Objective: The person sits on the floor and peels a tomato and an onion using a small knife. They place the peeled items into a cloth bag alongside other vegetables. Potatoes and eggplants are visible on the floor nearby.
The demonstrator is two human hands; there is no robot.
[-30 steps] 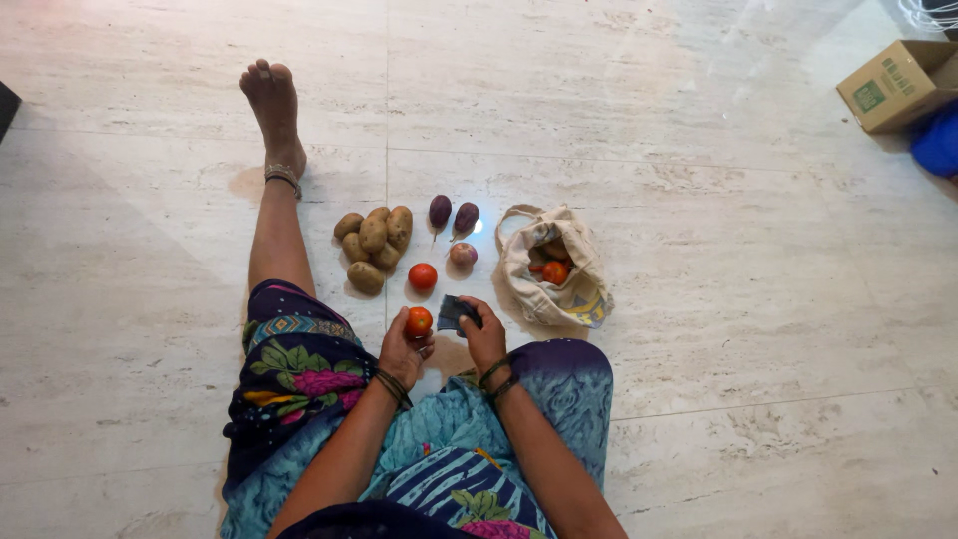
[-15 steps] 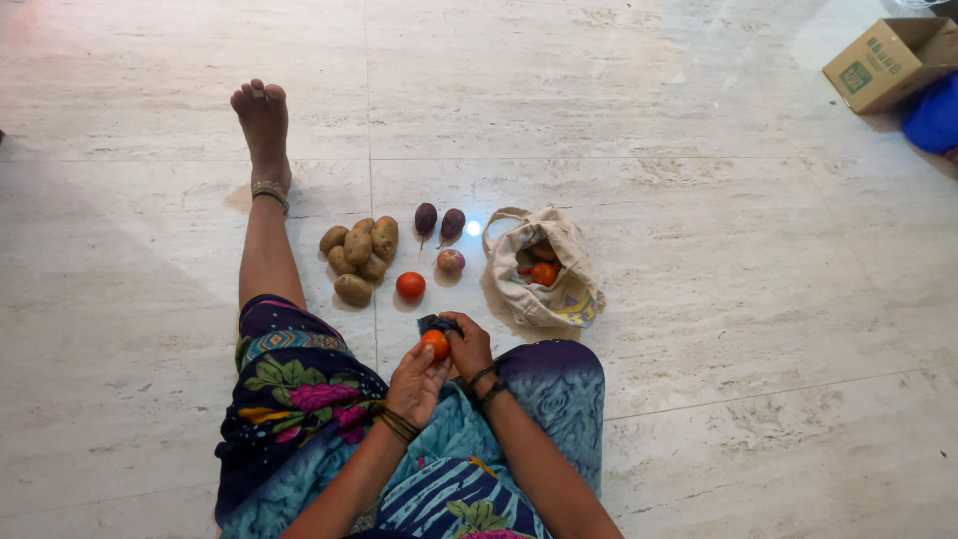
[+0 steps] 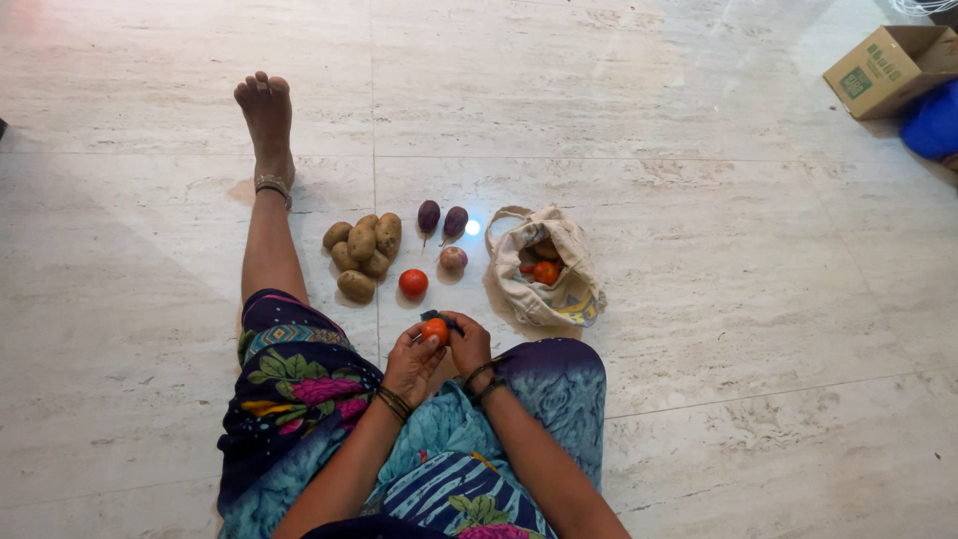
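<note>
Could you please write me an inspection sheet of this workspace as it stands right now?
Surface: pale marble floor, glossy, with a light glare spot.
Job's things: tomato held between both hands; dark cloth pressed against it.
Clutter: second tomato, potato pile, two aubergines, one onion, open cloth bag with more tomatoes inside.
Grips: left hand cups the tomato; right hand holds the cloth.
Cables: nothing seen.
Surroundings: cardboard box and blue object at far right.
</note>
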